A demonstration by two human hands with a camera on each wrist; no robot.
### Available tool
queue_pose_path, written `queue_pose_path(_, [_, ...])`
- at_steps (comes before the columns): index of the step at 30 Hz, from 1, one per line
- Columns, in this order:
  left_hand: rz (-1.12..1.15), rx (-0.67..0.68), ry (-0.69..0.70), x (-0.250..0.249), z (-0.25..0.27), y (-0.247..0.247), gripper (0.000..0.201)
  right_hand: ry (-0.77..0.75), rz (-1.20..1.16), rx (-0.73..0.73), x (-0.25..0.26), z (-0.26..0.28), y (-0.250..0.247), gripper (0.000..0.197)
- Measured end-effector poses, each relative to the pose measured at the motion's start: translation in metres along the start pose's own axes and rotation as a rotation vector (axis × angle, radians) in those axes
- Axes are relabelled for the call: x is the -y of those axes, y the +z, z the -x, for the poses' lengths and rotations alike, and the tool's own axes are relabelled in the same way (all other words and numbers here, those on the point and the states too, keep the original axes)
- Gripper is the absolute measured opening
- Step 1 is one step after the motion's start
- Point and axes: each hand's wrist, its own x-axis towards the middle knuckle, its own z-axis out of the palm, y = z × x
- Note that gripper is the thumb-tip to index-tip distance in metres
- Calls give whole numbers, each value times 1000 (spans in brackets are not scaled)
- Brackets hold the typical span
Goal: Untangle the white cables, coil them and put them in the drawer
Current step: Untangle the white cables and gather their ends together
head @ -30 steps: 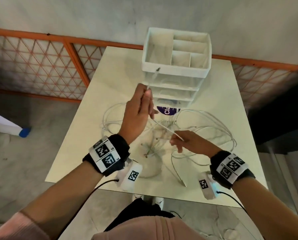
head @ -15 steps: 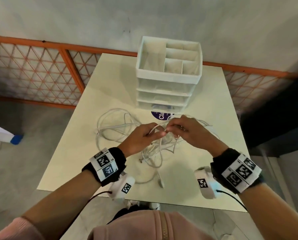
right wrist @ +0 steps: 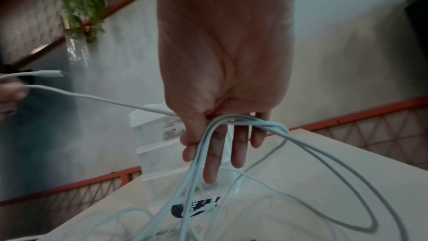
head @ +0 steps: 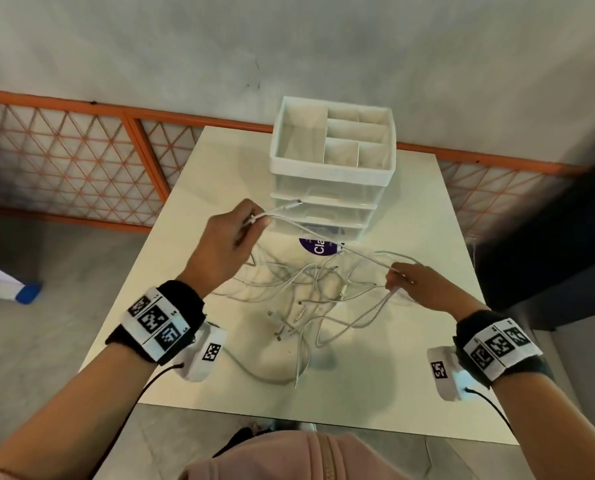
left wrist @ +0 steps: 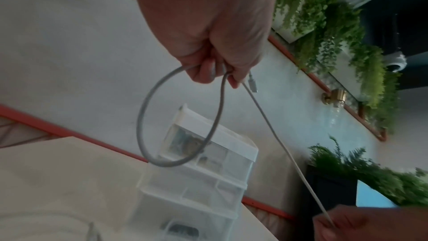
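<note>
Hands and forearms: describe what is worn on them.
Both hands, left hand and right hand, are bare. Each wrist has a black band carrying white square-coded marker tags, a white camera unit beneath, and a thin black cable. Pink sleeves begin near the elbows.

white cables (head: 310, 285), white drawer unit (head: 330, 174), orange lattice fence (head: 81, 168), purple sticker (head: 318, 245)

One worktop (head: 410, 375) carries one white drawer unit (head: 330, 188) near its far edge: three clear drawers stacked, and an open tray on top split into five compartments. One purple sticker (head: 318, 247) lies at the unit's foot. The white cables (head: 310, 292) lie too tangled to count. Two hands show, the left hand (head: 227, 244) and right hand (head: 417, 285), each wrist wearing one marker band.
</note>
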Motion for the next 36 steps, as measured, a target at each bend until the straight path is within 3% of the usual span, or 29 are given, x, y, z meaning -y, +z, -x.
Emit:
queue_pose_path(4, [-91, -101, -60, 20, 6, -16, 14, 61, 25, -67, -11, 2, -7, 30])
queue_pose_path(6, [-197, -131, -158, 43, 10, -21, 15, 42, -122, -136, -7, 9, -14, 18])
queue_pose_path(8, [-288, -34, -315, 64, 15, -22, 18, -35, -206, -226, 0, 15, -20, 14])
queue_pose_path(11, [-275, 107, -439, 69, 25, -12, 18, -148, -2, -258, 13, 16, -21, 10])
queue_pose_path(18, [87, 50, -183, 1, 14, 47, 24, -374, 160, -143, 57, 1, -2, 16])
queue_pose_path(21, [188, 280, -26, -26, 7, 64, 35, -477, 125, -182, 80, 1, -1, 13])
queue_pose_path(24, [231, 468, -98, -37, 3, 73, 26, -532, 9, -293, 96, 2, -10, 9])
queue_pose_path(27, [100, 384, -26, -34, -2, 74, 19, -440, -21, -279, 90, 0, -11, 5])
queue_pose_path(30, [-25, 305, 42, -36, -14, 66, 16, -309, 16, -144, 69, -5, -4, 8])
queue_pose_path(33, [-46, 71, 110, -46, -28, 55, 11, -172, -86, -116, 47, -9, 0, 13])
queue_pose_path(36, [39, -188, 47, -46, -41, 38, 13, -66, -122, -100, 25, -12, 3, 16])
